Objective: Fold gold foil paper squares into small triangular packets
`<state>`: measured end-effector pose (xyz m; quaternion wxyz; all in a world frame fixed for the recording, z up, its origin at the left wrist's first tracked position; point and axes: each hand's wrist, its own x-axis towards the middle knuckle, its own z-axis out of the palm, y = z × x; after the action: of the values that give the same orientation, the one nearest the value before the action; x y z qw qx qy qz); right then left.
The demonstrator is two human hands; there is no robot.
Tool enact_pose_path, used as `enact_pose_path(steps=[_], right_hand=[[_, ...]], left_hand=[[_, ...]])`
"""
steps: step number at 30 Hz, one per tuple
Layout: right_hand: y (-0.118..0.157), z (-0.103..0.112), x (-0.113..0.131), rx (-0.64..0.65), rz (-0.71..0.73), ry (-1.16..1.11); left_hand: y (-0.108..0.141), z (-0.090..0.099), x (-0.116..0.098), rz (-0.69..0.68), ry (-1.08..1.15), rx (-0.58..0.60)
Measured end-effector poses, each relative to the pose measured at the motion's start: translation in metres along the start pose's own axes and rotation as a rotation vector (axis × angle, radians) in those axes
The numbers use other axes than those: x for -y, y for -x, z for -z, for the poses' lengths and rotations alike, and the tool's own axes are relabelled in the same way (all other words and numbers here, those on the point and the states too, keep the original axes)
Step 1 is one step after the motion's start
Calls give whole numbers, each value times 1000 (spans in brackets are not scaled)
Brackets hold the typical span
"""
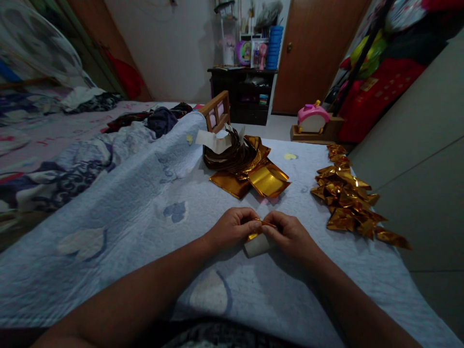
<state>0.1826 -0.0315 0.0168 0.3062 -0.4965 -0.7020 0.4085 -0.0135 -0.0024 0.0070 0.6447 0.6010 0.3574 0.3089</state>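
Between my two hands is a sheet of gold foil paper [258,245], its pale back showing below the fingers and a strip of gold along its upper edge. My left hand [237,227] pinches that edge with thumb and fingers. My right hand [286,232] grips the same edge close beside it, fingertips nearly touching. Beyond the hands lies a loose stack of gold foil paper [270,179], with a dark curled bundle and white pieces on top. To the right sits a pile of folded gold foil pieces [344,198].
The bed is covered by a blue quilted sheet [145,251] with heart patterns. A wooden rail [216,112] stands at its far edge. Behind are a dark cabinet [242,94] and a pink toy [313,118]. A pale panel [427,183] borders the right side.
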Motion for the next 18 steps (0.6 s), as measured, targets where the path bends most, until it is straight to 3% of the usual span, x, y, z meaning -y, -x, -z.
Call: enact_pose_path(steps=[7,11,15,18], right_hand=[[2,6,-9,11,-53,-144],[4,9,-11,21,-36,-77],[4,10,-8,66,8,42],[4,7,-10,17,82,187]], left_hand=[[-3,-2,6,-17,-27,-172],[-3,1,7,-25,-136,-257],[-2,1,7,-26,-196,-262],[-2,1,7,-12,-222,-259]])
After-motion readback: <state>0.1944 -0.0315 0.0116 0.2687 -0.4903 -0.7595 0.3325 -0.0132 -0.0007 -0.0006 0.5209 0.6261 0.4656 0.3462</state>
